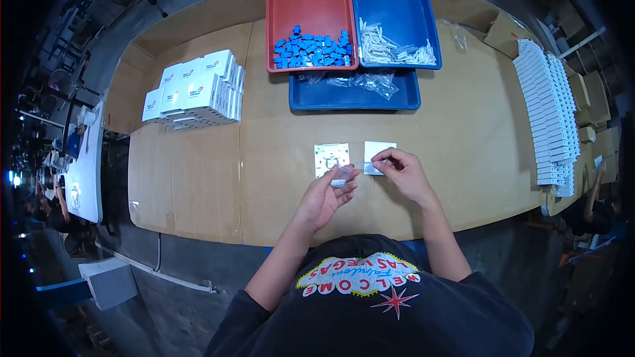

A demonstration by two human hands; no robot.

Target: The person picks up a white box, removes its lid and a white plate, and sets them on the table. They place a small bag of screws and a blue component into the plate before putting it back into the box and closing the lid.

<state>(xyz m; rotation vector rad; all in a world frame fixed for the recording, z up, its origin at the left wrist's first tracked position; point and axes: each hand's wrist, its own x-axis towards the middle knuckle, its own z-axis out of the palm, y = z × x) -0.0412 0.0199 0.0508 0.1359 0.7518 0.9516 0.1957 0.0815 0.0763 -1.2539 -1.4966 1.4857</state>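
While left hand [321,201] holds small clear bag [343,173] with white pieces [338,183], right hand [405,173] sits just beside, pinched narrow; cannot tell on what. White plate [325,153] just beyond left grip; white square [380,148] under right grip; red tray [308,3] farther beyond.

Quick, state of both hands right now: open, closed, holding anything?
Left hand: holding a small clear plastic bag.
Right hand: closed in a pinch; what it grips, if anything, cannot be told.

dark short-sleeved t-shirt [360,330], yellow-edged "las vegas" print [357,274], red star [396,301]
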